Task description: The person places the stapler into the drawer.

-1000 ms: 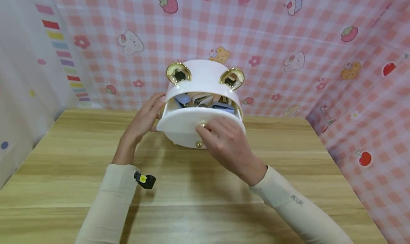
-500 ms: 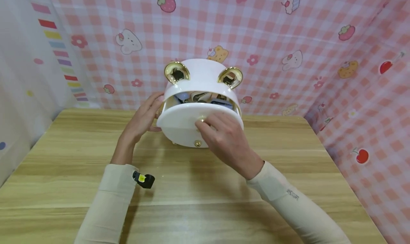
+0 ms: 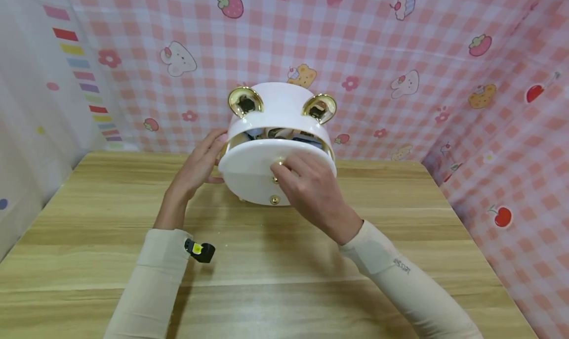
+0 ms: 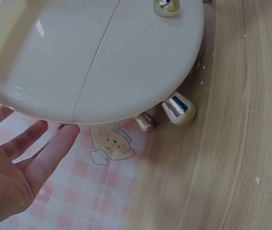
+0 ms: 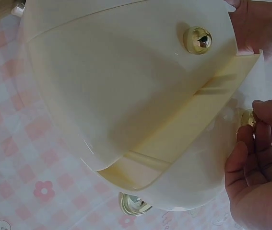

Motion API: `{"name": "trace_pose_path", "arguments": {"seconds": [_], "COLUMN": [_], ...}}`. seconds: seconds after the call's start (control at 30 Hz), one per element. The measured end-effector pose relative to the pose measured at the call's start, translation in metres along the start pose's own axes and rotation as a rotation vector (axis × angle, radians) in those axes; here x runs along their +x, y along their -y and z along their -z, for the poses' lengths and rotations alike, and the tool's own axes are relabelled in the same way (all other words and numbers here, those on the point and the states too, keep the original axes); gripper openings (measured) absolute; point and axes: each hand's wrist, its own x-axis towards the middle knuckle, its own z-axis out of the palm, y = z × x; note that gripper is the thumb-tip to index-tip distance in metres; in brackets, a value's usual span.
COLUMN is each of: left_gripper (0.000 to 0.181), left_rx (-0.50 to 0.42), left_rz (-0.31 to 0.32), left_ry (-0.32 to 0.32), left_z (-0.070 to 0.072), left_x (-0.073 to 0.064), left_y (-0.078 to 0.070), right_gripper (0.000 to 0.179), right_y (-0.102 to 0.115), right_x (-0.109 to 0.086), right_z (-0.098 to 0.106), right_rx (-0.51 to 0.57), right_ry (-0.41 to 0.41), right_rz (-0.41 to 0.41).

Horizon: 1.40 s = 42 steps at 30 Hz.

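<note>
A white drawer box (image 3: 277, 104) with two gold ears (image 3: 245, 102) stands at the back of the table. Its upper drawer (image 3: 249, 163) is partly pulled out, with several small items, some blue (image 3: 306, 140), showing through the narrow gap. My right hand (image 3: 313, 195) pinches the gold knob (image 5: 247, 117) on that drawer's front. Extended fingers of my left hand (image 3: 197, 163) rest along the box's left side; in the left wrist view their tips are right at the white edge (image 4: 59, 120). Lower on the front is another gold knob (image 3: 275, 199).
The wood-grain table (image 3: 249, 279) spreads out in front of the box. Behind it hangs a pink checked cloth (image 3: 266, 42), which continues along the right side. Short gold feet (image 4: 179, 110) hold the box off the tabletop. A black strap end (image 3: 202, 251) sticks out from the left cuff.
My right hand has pushed the upper drawer inward, so the gap narrows and less of the contents shows. One more gold knob has come into sight below. My left hand stays at the side.
</note>
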Motion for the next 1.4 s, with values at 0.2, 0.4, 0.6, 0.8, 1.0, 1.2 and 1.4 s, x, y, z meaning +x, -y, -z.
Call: {"name": "trace_pose_path", "arguments": {"seconds": [0.2, 0.4, 0.6, 0.8, 1.0, 1.2, 1.4], "left_gripper": [0.067, 0.067, 0.065, 0.064, 0.065, 0.066, 0.063], "left_rx": [0.008, 0.015, 0.011, 0.0, 0.012, 0.015, 0.006], "left_rz": [-0.003, -0.005, 0.001, 0.009, 0.002, -0.001, 0.008], "left_ry": [0.006, 0.007, 0.012, 0.01, 0.003, -0.001, 0.005], "left_z": [0.0, 0.0, 0.0, 0.001, 0.001, 0.0, 0.001], "left_x": [0.001, 0.0, -0.001, 0.001, 0.0, 0.001, 0.0], "left_y": [0.001, -0.001, 0.0, 0.001, 0.0, -0.001, 0.0], "right_gripper": [0.013, 0.015, 0.015, 0.016, 0.016, 0.016, 0.013], "right_y": [-0.002, -0.004, -0.006, -0.008, -0.011, -0.014, -0.015], "right_x": [0.001, 0.001, 0.001, 0.004, 0.006, 0.007, 0.008], "right_z": [-0.003, -0.005, -0.008, -0.009, -0.01, -0.012, -0.015], "right_rx": [-0.001, -0.001, 0.008, 0.0, -0.004, 0.0, 0.016], "right_ry": [-0.011, -0.008, -0.014, -0.02, -0.035, -0.04, -0.05], "right_rz": [0.001, -0.009, -0.021, -0.013, -0.008, -0.009, -0.005]}}
